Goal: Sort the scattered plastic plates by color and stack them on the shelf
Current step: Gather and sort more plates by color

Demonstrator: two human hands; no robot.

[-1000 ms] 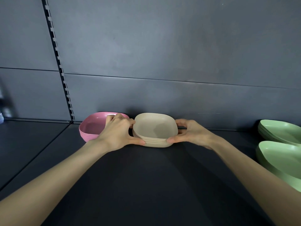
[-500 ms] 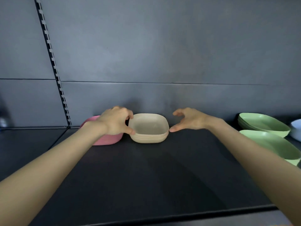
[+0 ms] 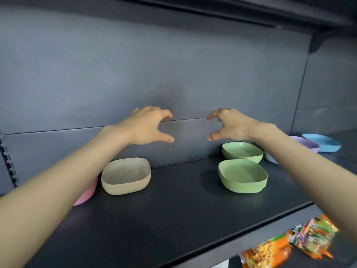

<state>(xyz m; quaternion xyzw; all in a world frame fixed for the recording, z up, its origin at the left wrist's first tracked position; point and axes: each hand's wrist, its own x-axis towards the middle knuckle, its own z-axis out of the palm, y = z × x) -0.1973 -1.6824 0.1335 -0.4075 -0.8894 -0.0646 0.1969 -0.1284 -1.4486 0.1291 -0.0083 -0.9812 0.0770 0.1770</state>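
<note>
A stack of beige plates (image 3: 126, 176) rests on the dark shelf (image 3: 173, 219) at the left. Beside it, a pink stack (image 3: 87, 194) is mostly hidden by my left forearm. My left hand (image 3: 148, 125) and my right hand (image 3: 229, 123) hover above the shelf with fingers spread, holding nothing. To the right sit a single green plate (image 3: 243, 176) and, behind it, a green stack (image 3: 242, 152). A purple plate (image 3: 306, 144) and a blue plate (image 3: 321, 142) lie at the far right, partly behind my right arm.
A grey back panel (image 3: 173, 74) closes the shelf behind the plates. An upper shelf (image 3: 251, 10) overhangs. Orange snack packets (image 3: 289, 244) sit on the level below at the lower right. A slotted upright (image 3: 8, 161) runs along the left edge.
Both hands let go of the beige stack and rose off the shelf, moving right. The view swung right, bringing the green, purple and blue plates into sight.
</note>
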